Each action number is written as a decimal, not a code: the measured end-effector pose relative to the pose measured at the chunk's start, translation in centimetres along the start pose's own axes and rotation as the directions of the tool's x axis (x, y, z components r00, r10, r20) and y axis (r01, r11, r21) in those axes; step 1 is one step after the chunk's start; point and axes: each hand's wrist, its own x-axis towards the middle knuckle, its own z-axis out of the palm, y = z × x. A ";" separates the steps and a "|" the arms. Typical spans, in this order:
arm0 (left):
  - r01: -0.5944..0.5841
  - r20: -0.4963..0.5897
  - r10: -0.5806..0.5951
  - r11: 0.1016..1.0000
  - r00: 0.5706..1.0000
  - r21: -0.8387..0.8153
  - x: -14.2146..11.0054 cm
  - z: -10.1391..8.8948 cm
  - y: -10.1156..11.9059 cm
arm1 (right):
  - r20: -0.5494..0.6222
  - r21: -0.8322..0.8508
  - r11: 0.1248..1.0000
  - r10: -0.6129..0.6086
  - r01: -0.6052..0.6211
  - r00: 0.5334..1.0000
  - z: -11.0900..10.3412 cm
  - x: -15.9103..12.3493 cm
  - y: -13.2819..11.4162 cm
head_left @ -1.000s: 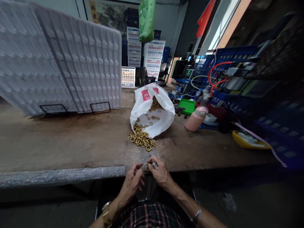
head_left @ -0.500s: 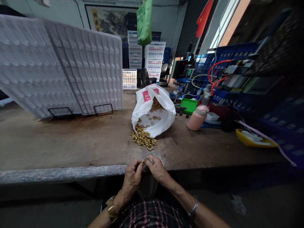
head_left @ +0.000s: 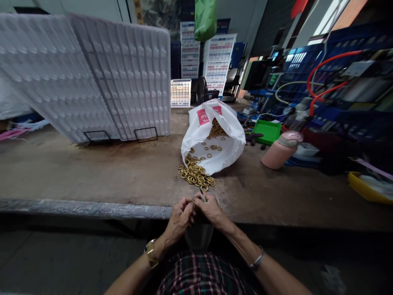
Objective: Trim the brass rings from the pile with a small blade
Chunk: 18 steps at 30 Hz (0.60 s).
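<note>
Over the table's front edge, my left hand (head_left: 181, 215) is closed, thumb and fingers pinching a small brass-coloured ring, mostly hidden by the fingertips. Touching or nearly touching it, my right hand (head_left: 211, 209) is wrapped round a slim, pen-like tool (head_left: 203, 196) with a grey body and dark tip pointing up and away. Just beyond both hands lies a heap of brass-coloured rings (head_left: 196, 174). They spill from the mouth of a white plastic bag (head_left: 227, 157) lying on its side, with more rings inside it.
Ribbed white plastic trays (head_left: 129, 82) stand upright at the left on black wire stands (head_left: 145, 134). To the right are a pink bottle (head_left: 278, 153), a green tray (head_left: 267, 132) and a yellow tray (head_left: 365, 188). The wooden table (head_left: 92, 172) ends just at my wrists.
My view has turned, so the bag and table sit further right and higher. The tool in my right hand now points more upright. Both hands stay together.
</note>
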 end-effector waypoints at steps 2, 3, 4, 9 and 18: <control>0.029 -0.002 -0.029 0.999 1.000 -0.026 0.3 0.1 0.1 | 0.010 -0.019 1.000 -0.004 0.005 1.000 -0.2 0.1 0.1; 0.041 -0.001 -0.041 0.998 0.999 -0.037 0.4 0.1 0.2 | 0.010 -0.021 1.000 -0.006 0.006 1.000 -0.3 0.2 0.2; 0.051 0.004 -0.051 0.998 0.999 -0.046 0.5 0.1 0.2 | 0.006 -0.020 1.000 -0.008 0.008 1.000 -0.4 0.3 0.4; 0.081 0.041 -0.077 0.990 0.996 -0.112 0.7 0.0 -0.1 | 0.039 0.038 0.999 0.016 -0.018 0.999 -0.5 0.8 1.2; 0.113 0.065 -0.099 0.960 0.993 -0.255 1.2 -0.8 -1.4 | 0.036 -0.012 1.000 0.009 -0.008 0.999 -0.3 1.2 0.9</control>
